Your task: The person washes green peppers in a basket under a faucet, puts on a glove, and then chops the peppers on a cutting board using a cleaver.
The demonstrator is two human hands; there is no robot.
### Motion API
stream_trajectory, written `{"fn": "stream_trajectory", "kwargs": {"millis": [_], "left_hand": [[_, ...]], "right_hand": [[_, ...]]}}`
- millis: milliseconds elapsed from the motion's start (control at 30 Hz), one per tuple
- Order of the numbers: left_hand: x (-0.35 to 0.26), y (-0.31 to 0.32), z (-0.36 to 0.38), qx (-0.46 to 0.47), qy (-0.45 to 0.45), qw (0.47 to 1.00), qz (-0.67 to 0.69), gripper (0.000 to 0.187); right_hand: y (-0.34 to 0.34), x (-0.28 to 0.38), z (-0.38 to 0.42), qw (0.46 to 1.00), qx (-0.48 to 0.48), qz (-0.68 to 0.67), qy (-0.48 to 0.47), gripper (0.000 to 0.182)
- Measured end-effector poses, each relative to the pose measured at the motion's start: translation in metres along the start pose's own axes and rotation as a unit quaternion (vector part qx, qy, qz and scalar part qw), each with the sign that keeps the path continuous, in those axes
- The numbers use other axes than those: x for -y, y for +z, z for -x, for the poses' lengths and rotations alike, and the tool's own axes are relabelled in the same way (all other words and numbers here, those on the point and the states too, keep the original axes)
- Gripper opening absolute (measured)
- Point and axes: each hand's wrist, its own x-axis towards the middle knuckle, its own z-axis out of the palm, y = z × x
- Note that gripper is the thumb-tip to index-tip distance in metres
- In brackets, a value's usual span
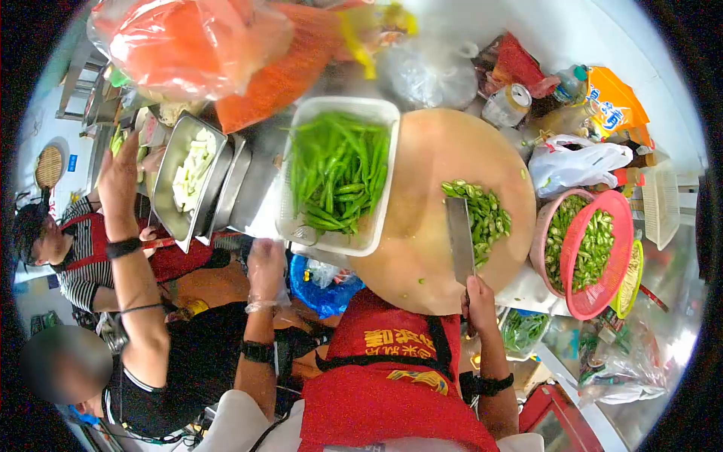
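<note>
My right hand is closed around the handle of a cleaver. The blade lies against a pile of sliced green peppers on the round cutting board. To the left, my left hand is off the board, below the metal trays. Motion smears its fingers, so what it holds, if anything, cannot be made out. Between the trays and the board stands a white basket of whole long green peppers.
Two pink baskets with sliced peppers stand right of the board. Metal trays, one with pale cut pieces, are at left. Plastic bags and a can lie behind. A co-worker's raised arm and another person are at far left.
</note>
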Motion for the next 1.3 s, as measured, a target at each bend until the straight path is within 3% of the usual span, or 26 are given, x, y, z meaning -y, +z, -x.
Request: {"fn": "stream_trajectory", "kwargs": {"millis": [100, 167, 233, 333, 433, 633, 700, 733, 800, 900, 933, 967, 1033, 1100, 1167, 1300], "left_hand": [[-0.046, 0.018, -0.014, 0.053, 0.029, 0.99, 0.128, 0.021], [-0.091, 0.046, -0.02, 0.117, 0.139, 0.978, 0.106, 0.021], [-0.107, 0.086, -0.037, 0.107, 0.253, 0.957, -0.095, 0.032], [-0.151, 0.105, -0.038, 0.167, 0.188, 0.955, -0.156, 0.041], [-0.152, 0.124, -0.046, 0.156, 0.178, 0.96, -0.148, 0.046], [-0.118, 0.111, -0.066, 0.144, 0.196, 0.958, -0.154, 0.04], [-0.093, 0.097, -0.077, 0.085, 0.33, 0.913, -0.226, 0.037], [-0.102, 0.082, -0.07, 0.085, 0.332, 0.912, -0.225, 0.037], [-0.132, 0.043, -0.053, 0.121, 0.087, 0.987, -0.064, 0.034], [-0.114, 0.023, -0.063, 0.129, 0.143, 0.974, -0.122, 0.032], [-0.118, 0.02, -0.052, 0.045, 0.217, 0.962, -0.156, 0.03], [-0.116, 0.023, -0.05, 0.045, 0.216, 0.963, -0.156, 0.03], [-0.117, 0.029, -0.047, -0.173, 0.357, 0.885, -0.244, 0.027], [-0.119, 0.041, -0.043, -0.15, 0.406, 0.872, -0.228, 0.03], [-0.119, 0.065, -0.042, -0.069, 0.501, 0.851, -0.139, 0.024], [-0.139, 0.095, -0.031, 0.033, 0.408, 0.89, -0.203, 0.023]], "right_hand": [[0.005, -0.009, -0.004, 0.999, -0.006, 0.019, -0.026, 0.036], [0.007, -0.008, -0.004, 0.999, -0.006, 0.03, -0.045, 0.039], [0.008, -0.005, -0.002, 0.999, -0.016, 0.025, -0.027, 0.039], [0.007, -0.018, -0.008, 0.998, -0.024, 0.053, -0.035, 0.038], [0.009, -0.026, -0.012, 0.989, -0.037, 0.094, -0.104, 0.037], [0.016, -0.006, 0.002, 0.994, -0.045, 0.081, -0.063, 0.036], [0.016, 0.0, 0.004, 0.993, -0.049, 0.081, -0.074, 0.037], [0.016, 0.001, 0.005, 0.992, -0.05, 0.083, -0.084, 0.037], [0.015, 0.0, 0.004, 0.993, -0.046, 0.076, -0.074, 0.037], [0.015, -0.011, 0.0, 0.994, -0.043, 0.069, -0.074, 0.037], [0.015, -0.014, -0.002, 0.993, -0.046, 0.068, -0.083, 0.038], [0.015, -0.018, -0.004, 0.993, -0.046, 0.069, -0.083, 0.038], [0.014, -0.016, -0.004, 0.994, -0.047, 0.067, -0.076, 0.037], [0.012, -0.008, -0.001, 0.995, -0.038, 0.077, -0.054, 0.039], [0.011, -0.005, 0.0, 0.995, -0.027, 0.087, -0.033, 0.041], [0.012, -0.015, -0.003, 0.995, -0.031, 0.092, -0.038, 0.038]]}}
